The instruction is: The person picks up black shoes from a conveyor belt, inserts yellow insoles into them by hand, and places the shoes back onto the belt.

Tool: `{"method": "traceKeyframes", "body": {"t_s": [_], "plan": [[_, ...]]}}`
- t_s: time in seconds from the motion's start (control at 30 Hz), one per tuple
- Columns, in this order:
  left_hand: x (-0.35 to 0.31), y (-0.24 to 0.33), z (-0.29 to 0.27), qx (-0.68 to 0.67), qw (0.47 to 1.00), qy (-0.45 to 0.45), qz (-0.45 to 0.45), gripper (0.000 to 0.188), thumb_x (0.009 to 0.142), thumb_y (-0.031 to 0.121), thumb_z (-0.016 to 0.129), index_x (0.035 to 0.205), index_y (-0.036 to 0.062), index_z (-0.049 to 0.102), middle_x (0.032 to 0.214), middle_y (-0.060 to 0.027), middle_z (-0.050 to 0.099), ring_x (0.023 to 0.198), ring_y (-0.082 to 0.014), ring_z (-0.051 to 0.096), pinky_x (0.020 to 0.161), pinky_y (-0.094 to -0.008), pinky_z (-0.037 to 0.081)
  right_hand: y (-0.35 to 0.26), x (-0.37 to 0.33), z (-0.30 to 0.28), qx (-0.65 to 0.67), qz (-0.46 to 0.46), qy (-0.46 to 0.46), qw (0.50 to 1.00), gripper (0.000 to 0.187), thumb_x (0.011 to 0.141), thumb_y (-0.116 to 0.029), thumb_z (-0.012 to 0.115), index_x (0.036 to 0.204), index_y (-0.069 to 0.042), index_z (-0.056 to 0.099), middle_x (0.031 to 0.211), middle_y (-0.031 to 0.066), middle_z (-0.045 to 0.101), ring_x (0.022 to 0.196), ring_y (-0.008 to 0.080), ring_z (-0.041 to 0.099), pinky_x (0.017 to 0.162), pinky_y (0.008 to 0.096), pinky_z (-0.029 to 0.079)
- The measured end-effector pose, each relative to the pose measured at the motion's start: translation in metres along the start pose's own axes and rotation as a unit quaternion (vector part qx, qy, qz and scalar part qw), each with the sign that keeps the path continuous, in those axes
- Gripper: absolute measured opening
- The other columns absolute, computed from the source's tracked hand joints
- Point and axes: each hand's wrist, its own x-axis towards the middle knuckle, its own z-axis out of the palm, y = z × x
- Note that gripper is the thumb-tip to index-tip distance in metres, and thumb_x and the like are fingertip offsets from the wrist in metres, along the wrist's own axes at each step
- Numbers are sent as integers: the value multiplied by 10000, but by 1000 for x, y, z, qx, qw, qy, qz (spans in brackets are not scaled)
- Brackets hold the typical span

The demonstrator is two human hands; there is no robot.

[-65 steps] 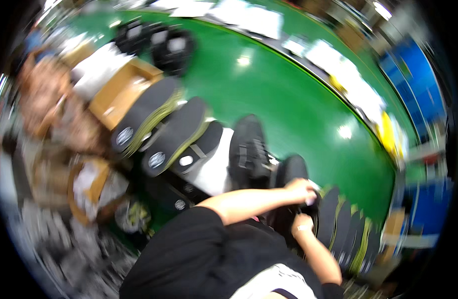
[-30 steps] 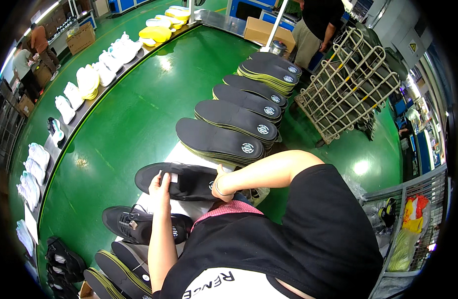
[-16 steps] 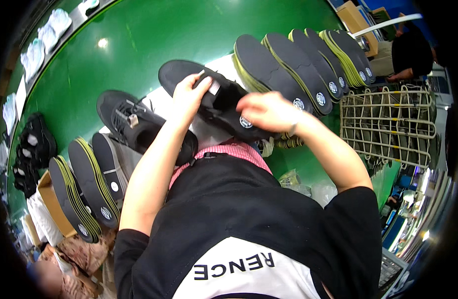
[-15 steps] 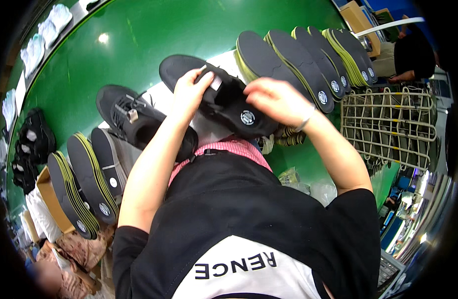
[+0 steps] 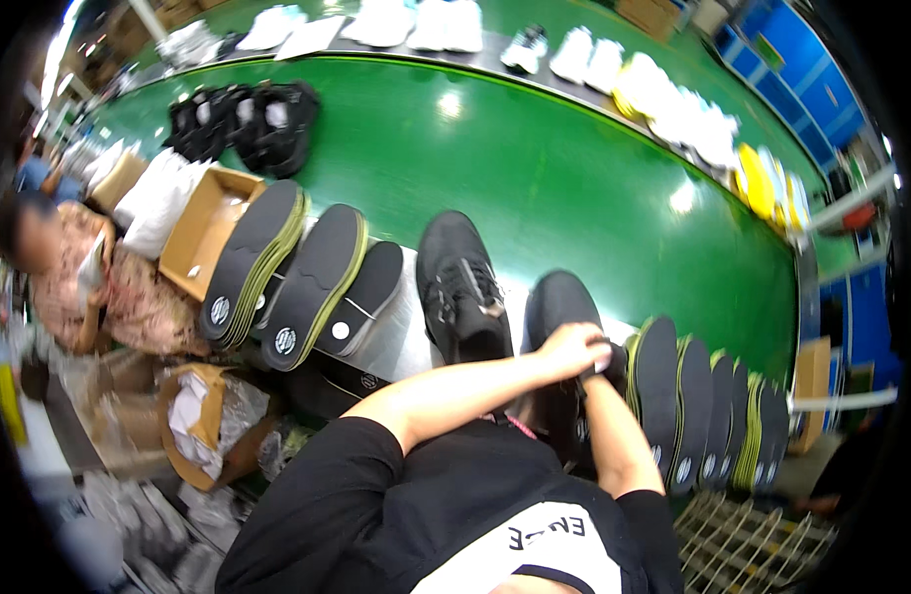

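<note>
A black shoe (image 5: pixel 562 297) stands in front of me at the table's near side, toe pointing away. My left hand (image 5: pixel 572 348) reaches across and is closed on the shoe near its opening. My right hand (image 5: pixel 602 368) is at the same spot, its fingers mostly hidden by the left hand and the dark shoe; I cannot tell whether it holds anything. To the left stands another black shoe (image 5: pixel 457 287) with laces, touched by neither hand. Just right of my hands, stacks of black insoles (image 5: pixel 657 381) with yellow-green edges lie in a row.
More insole stacks (image 5: pixel 320 277) lie at left, beside a cardboard box (image 5: pixel 206 223). Black shoes (image 5: pixel 277 124) sit farther back on the green table (image 5: pixel 535 148). Pale shoes (image 5: pixel 446 25) line the far ledge. A person (image 5: pixel 109 272) is at left; a wire rack (image 5: pixel 748 544) stands lower right.
The view has swung left, so more of the left side shows. My right hand has gone from over the shoe's opening to beside my left hand; the insole inside the shoe no longer shows.
</note>
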Motion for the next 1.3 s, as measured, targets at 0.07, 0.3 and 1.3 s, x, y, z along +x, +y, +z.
{"method": "traceKeyframes", "body": {"t_s": [0.07, 0.3, 1.3], "plan": [[-5, 1, -4, -26, 999, -2, -35, 304, 724, 279, 573, 886, 23, 596, 844, -151, 610, 809, -240, 592, 733, -314, 440, -8, 5, -14, -45, -14, -13, 999, 420, 843, -271, 349, 1202, -60, 408, 1239, 149, 402, 1128, 262, 382, 951, 350, 290], [-2, -6, 3, -41, 998, 28, -28, 315, 708, 277, 584, 889, 19, 587, 852, -170, 600, 818, -288, 583, 721, -344, 443, -6, 8, -29, -121, -46, -8, 992, 429, 852, -280, 328, 1224, -72, 386, 1267, 130, 369, 1156, 247, 345, 968, 346, 266], [6, -14, 16, 1, 997, 71, 28, 346, 632, 299, 592, 797, -4, 595, 810, -188, 593, 793, -323, 575, 701, -375, 450, 27, -47, -6, -150, -245, 25, 957, 408, 871, -291, 298, 1198, -90, 438, 1269, 112, 394, 1160, 261, 367, 968, 345, 301]]}}
